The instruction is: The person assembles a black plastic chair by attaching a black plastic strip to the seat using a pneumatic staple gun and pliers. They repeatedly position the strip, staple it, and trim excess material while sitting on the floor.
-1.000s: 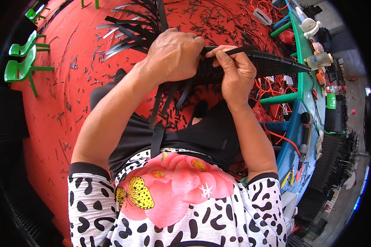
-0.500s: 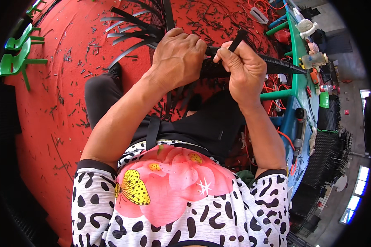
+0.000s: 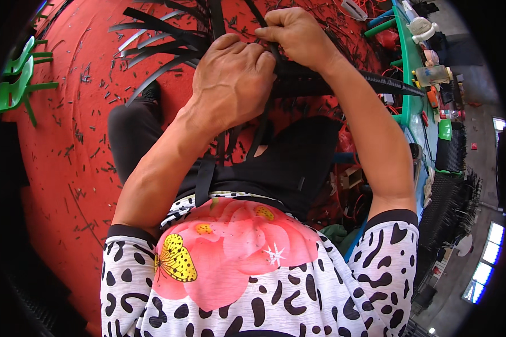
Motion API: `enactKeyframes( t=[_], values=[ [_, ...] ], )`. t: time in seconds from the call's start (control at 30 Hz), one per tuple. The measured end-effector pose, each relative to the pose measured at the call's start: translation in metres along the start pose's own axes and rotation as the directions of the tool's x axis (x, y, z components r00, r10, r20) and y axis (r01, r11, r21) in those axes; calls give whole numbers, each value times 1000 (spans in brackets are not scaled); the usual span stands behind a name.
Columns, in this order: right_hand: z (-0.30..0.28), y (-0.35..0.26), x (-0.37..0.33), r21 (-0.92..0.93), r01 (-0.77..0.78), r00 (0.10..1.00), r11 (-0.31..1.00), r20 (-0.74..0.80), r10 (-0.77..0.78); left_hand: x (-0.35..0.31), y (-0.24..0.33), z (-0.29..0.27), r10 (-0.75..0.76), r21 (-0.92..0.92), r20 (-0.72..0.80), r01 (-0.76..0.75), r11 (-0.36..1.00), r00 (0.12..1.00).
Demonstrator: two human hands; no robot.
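Observation:
A black woven piece made of flat plastic strips (image 3: 301,84) stands in front of me, between my legs and partly behind my hands. Closed over its edge is my left hand (image 3: 230,78), knuckles up; the fingertips are hidden. To the right and farther up, my right hand (image 3: 295,36) pinches a narrow black strip (image 3: 255,11) between thumb and fingers. Loose strip ends (image 3: 163,25) fan out on the left of the woven piece. One long rim or band (image 3: 385,83) runs from it toward the table on the right.
Black scraps litter the red floor covering (image 3: 62,163). Green plastic chairs (image 3: 18,94) stand at the far left. On the right is a green-edged table (image 3: 403,56) holding a clear container (image 3: 433,76), with orange cords below. Black woven pieces (image 3: 450,210) are heaped beyond it.
My right hand has moved up and left, farther from me, with the strip. My left hand keeps its hold and has shifted slightly left; the view has shifted a little too.

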State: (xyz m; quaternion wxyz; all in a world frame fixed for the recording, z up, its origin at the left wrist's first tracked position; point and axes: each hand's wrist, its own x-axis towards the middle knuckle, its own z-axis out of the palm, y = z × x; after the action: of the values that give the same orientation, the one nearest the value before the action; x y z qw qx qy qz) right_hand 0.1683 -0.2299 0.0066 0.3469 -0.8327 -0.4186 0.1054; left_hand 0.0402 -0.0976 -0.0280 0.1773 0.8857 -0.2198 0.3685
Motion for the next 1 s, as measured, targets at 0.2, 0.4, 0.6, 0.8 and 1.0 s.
enactKeyframes(
  t=[0.2, 0.4, 0.6, 0.8, 1.0],
  values=[
    [4, -2, 11, 110, -307, 947, 945, 132, 292, 4, -3, -6, -8, -62, 8, 9, 998, 1000],
    [1, 4, 16, 68, -211, 977, 975, 53, 208, 11, -13, -7, 59, -76, 66, -54, 996, 996],
    [-18, 15, 8, 355, -124, 963, 927, 267, 27, 10, -14, -6, 38, -82, 77, -31, 996, 996],
    [-24, 1, 6, -294, 236, 967, 926, 169, -193, 12, -15, -8, 25, -96, 100, -16, 995, 995],
    [-19, 2, 10, -84, 59, 991, 995, 124, -48, 12, -19, -12, 33, -137, 135, -14, 990, 990]
  ],
)
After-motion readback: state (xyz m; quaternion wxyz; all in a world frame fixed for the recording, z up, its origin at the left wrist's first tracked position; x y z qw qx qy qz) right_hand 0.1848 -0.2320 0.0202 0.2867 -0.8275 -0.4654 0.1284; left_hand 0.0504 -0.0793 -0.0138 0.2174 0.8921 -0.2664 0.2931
